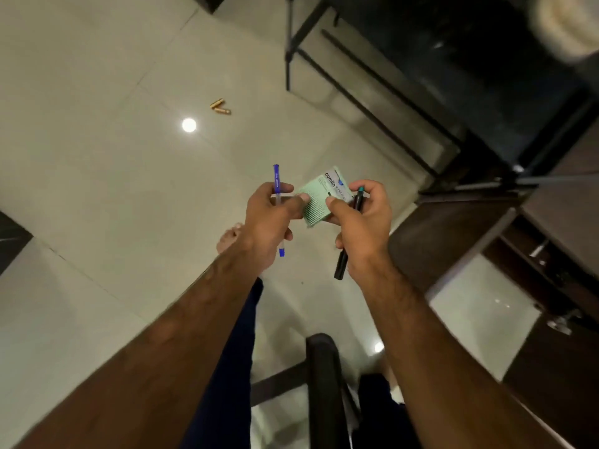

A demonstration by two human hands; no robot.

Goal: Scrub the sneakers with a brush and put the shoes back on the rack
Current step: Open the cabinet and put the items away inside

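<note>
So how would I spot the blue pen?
Find the two hands above the pale floor. The left hand grips the pen, just left of a green box. It is blue with a clear middle, while the marker in the right hand is black.

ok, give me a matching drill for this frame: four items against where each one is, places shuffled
Things
1. blue pen
2. black marker
3. pale green Camlin box
4. two gold batteries

Places
A. lying on the tiled floor
B. pinched between both hands
C. gripped in the left hand only
D. gripped in the right hand only

Pairs: 1-C, 2-D, 3-B, 4-A
</note>
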